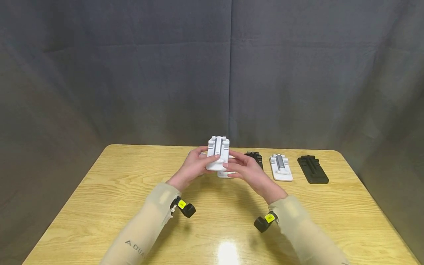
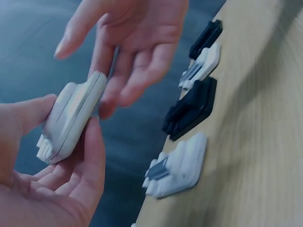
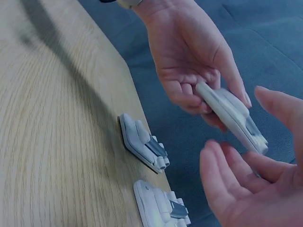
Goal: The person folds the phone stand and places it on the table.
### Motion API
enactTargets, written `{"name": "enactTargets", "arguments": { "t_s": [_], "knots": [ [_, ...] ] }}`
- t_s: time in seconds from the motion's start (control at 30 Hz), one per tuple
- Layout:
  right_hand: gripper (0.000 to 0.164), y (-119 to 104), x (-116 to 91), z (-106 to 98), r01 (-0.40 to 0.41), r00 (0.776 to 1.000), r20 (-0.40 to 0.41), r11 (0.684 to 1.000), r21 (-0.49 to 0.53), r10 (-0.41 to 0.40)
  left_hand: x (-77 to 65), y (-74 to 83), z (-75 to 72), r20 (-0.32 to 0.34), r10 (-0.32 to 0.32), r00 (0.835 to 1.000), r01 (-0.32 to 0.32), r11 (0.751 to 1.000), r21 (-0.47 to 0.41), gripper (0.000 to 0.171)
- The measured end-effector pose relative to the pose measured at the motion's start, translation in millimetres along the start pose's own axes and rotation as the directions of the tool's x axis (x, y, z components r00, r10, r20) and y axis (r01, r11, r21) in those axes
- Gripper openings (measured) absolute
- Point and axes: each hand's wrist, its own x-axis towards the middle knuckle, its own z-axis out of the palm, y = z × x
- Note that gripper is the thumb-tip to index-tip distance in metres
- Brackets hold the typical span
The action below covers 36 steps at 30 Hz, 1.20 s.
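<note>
A folded white phone stand (image 1: 218,151) with a grey strip down its middle is held up above the far part of the table. My left hand (image 1: 193,165) grips it by its left side, thumb on the face and fingers behind. Beside its right edge is my right hand (image 1: 249,172), thumb and fingers spread around that edge without gripping. In the left wrist view the right hand (image 2: 137,47) shows its palm, its fingertips close to the phone stand (image 2: 71,118); whether they touch is unclear. The right wrist view shows the left hand (image 3: 189,56) pinching the stand.
Along the table's far edge lie more folded stands: a white one (image 1: 223,174) partly behind my hands, a black one (image 1: 258,159), another white one (image 1: 281,168) and a black one (image 1: 313,170) at right. A further white stand (image 3: 139,139) lies farther left. A grey curtain (image 1: 165,73) hangs behind.
</note>
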Motion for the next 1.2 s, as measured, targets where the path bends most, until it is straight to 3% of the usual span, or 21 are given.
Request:
{"name": "enactTargets", "arguments": {
  "t_s": [0.13,0.4,0.6,0.83,1.03,1.1,1.2],
  "knots": [
    [0.060,-3.8,-0.3,-3.2,0.028,0.999,-0.023,0.993,-0.112,-0.030,3.2,5.2,-25.0,-0.078,0.008,0.997,-0.006,1.000,0.031,0.059],
    [0.061,-10.7,-0.8,-29.8,0.031,0.991,-0.122,0.971,-0.237,-0.062,8.5,12.5,-103.5,-0.165,-0.029,0.986,0.058,0.984,0.170,0.061],
    [0.067,-8.7,3.9,-46.4,-0.001,0.967,-0.231,0.907,-0.422,-0.106,-0.3,-3.6,-150.4,-0.239,-0.081,0.968,0.155,0.938,0.309,0.063],
    [0.073,-14.7,14.3,-56.2,0.021,0.942,-0.252,0.790,-0.613,-0.220,-4.3,-25.8,-168.6,-0.298,-0.152,0.943,0.267,0.878,0.398,0.062],
    [0.075,-23.5,20.8,-59.1,0.024,0.936,-0.251,0.756,-0.654,-0.247,-7.5,-37.4,-171.8,-0.307,-0.155,0.939,0.297,0.814,0.499,0.060],
    [0.076,-25.8,23.5,-58.8,0.023,0.935,-0.247,0.738,-0.674,-0.254,-8.2,-37.7,-171.3,-0.317,-0.140,0.938,0.304,0.772,0.558,0.060],
    [0.076,-28.2,27.3,-57.8,0.027,0.931,-0.239,0.705,-0.708,-0.276,-9.5,-35.0,-168.2,-0.334,-0.120,0.935,0.321,0.690,0.649,0.060]
  ]
}}
